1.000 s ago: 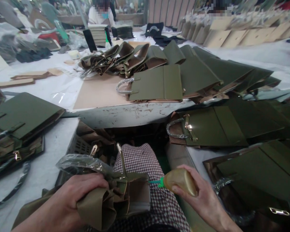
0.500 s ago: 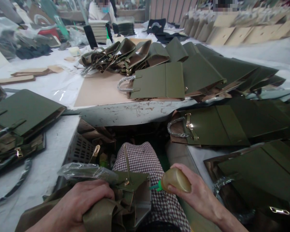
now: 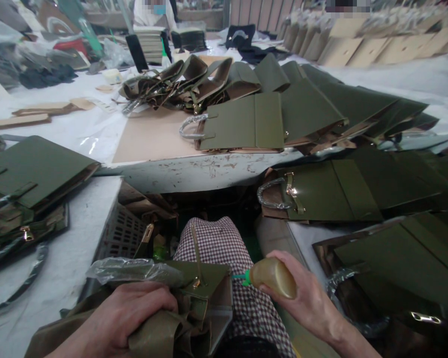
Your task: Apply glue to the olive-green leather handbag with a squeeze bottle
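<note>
My left hand [image 3: 123, 318] grips a folded olive-green handbag [image 3: 201, 291] on my lap, its handle wrapped in clear plastic [image 3: 130, 271] and a gold strap lying across the top. My right hand [image 3: 306, 298] holds a yellowish glue bottle [image 3: 274, 277] with a green nozzle [image 3: 242, 279] that points at the bag's right edge, close to it or touching. My checked trouser leg [image 3: 224, 248] shows beneath both.
Several flat olive bags cover the table ahead [image 3: 242, 122] and the surface to the right [image 3: 321, 191]. More bags lie stacked on the left [image 3: 33, 169]. A grey slotted crate [image 3: 123, 231] sits below the table edge. A seated person works at the far end [image 3: 151, 12].
The bag in my left hand has been turned and pulled lower on my lap, its gold strap now lying flat. The glue bottle has shifted slightly left toward the bag.
</note>
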{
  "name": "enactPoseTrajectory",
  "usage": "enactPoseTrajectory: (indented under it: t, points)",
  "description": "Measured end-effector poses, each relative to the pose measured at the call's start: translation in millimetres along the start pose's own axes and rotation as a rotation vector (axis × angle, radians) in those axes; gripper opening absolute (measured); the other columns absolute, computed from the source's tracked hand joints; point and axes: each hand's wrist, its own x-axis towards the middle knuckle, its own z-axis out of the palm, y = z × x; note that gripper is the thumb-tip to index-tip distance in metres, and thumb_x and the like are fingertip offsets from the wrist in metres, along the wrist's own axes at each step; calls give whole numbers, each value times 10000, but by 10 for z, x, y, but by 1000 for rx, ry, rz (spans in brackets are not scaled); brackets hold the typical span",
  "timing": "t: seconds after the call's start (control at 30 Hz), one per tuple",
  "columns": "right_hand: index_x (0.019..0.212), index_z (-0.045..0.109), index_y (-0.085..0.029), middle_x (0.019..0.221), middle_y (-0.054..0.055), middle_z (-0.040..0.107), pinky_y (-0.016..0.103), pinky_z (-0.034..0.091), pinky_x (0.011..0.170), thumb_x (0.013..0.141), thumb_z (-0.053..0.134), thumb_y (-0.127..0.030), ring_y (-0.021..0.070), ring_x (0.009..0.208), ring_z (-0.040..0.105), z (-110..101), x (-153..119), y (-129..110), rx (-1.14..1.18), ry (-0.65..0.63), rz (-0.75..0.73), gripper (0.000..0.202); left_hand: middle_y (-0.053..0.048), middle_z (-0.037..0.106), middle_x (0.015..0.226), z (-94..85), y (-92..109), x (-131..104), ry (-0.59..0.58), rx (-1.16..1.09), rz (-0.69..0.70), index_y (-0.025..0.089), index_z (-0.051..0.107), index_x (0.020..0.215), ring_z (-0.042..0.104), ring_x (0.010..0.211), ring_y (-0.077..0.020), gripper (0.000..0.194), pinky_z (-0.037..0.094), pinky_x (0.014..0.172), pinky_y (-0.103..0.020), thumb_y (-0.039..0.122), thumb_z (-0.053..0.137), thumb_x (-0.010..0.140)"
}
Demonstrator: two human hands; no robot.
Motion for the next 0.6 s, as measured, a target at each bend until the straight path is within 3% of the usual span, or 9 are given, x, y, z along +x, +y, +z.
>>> enactPoseTrajectory:
  t: [0.13, 0.4, 0.6]
  points:
    - [1263, 568, -291, 1151, 45, 750, 353, 611, 837, 922, 777, -389, 246, 984, 752, -20, -91, -5, 1, -20, -49, 412, 36, 689, 847, 42, -16, -57, -3, 14, -1, 274, 548, 1046, 682, 707, -154, 151, 474, 627, -243, 248, 625, 919]
    - [1219, 628, -277, 1082, 14, 770, 385, 597, 864, 878, 799, -421, 260, 968, 742, -105, -115, -211, 93, -220, 189, 408, 35, 720, 891, 119, 6, -150, -36, -54, -39, 293, 560, 1057, 697, 742, -170, 176, 464, 644, -258, 305, 646, 903]
    - [1180, 644, -239, 1022, 51, 776, 414, 607, 813, 851, 740, -547, 292, 887, 746, -70, -184, -225, 114, -34, 329, 461, 45, 747, 856, 123, 111, -231, -5, -15, -92, 304, 635, 1010, 713, 699, -167, 134, 532, 632, -240, 393, 672, 917]
